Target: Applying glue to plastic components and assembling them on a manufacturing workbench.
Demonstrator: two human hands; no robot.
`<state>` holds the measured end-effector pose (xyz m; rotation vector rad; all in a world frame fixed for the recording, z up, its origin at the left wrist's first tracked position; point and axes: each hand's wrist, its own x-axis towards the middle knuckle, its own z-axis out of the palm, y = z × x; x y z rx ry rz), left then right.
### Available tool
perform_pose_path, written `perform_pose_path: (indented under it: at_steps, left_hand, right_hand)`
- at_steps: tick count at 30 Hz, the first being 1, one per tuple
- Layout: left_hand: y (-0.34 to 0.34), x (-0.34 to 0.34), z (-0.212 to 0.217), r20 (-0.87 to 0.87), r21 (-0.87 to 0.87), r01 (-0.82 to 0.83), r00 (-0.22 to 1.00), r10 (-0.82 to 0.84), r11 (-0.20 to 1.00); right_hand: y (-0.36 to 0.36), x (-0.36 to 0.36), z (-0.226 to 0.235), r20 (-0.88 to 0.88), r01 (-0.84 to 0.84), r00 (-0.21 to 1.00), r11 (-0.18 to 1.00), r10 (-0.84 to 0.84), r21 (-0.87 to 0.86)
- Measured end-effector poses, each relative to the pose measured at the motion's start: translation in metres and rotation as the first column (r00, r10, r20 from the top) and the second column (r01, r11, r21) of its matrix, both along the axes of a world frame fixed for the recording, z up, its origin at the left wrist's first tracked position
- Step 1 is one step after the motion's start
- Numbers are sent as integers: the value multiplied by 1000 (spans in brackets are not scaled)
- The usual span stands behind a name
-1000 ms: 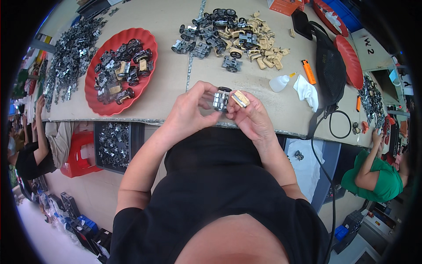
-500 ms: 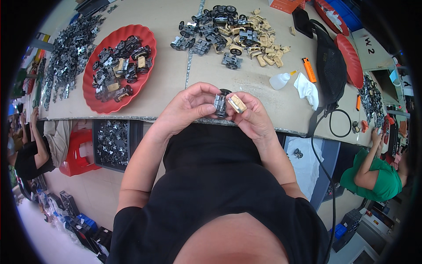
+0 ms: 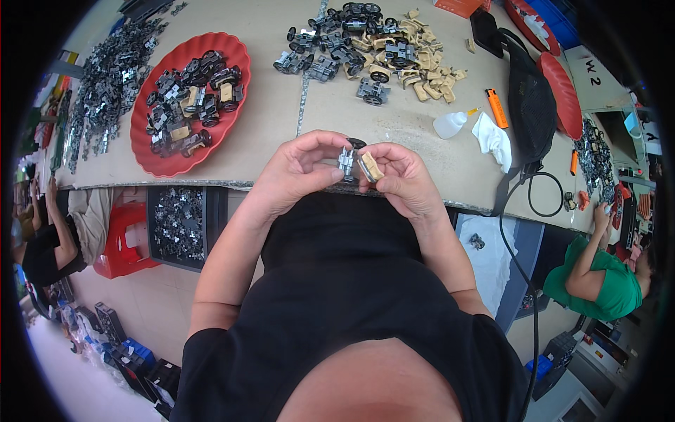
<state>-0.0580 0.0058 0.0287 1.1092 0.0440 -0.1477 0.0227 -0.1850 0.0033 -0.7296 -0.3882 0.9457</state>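
Note:
Over the front edge of the table my left hand [image 3: 307, 169] pinches a grey toy car chassis [image 3: 346, 160] with black wheels. Close beside it, my right hand [image 3: 402, 177] grips a tan toy seat piece [image 3: 370, 167] between thumb and fingers. The two parts are side by side; whether they touch I cannot tell. Beyond my hands lies a heap of wheeled chassis [image 3: 351, 35] mixed with loose tan pieces [image 3: 436, 77]. One chassis [image 3: 372, 91] sits a little apart at the near side of that heap.
A red scalloped plate [image 3: 239, 56] on the left holds chassis, some with tan pieces. Farther left spreads a pile of small grey parts [image 3: 112, 84]. To the right are a white squeeze bottle [image 3: 448, 125], a crumpled tissue [image 3: 492, 143], an orange lighter [image 3: 496, 107] and a black bag [image 3: 531, 105].
The tan piece has turned and shifted slightly left in my right hand. In my left hand the chassis has tilted and moved slightly left.

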Motion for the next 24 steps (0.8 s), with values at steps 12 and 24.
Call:
perform_pose_path:
  at_steps: [12, 24]
  left_hand:
    - [6, -5, 25, 79, 155, -14, 997, 1, 988]
    - [-3, -4, 39, -38, 270, -34, 998, 46, 962]
  right_hand:
    - [5, -2, 1, -1, 20, 1000, 991, -21, -130]
    - [3, -1, 4, 41, 51, 998, 984, -45, -172]
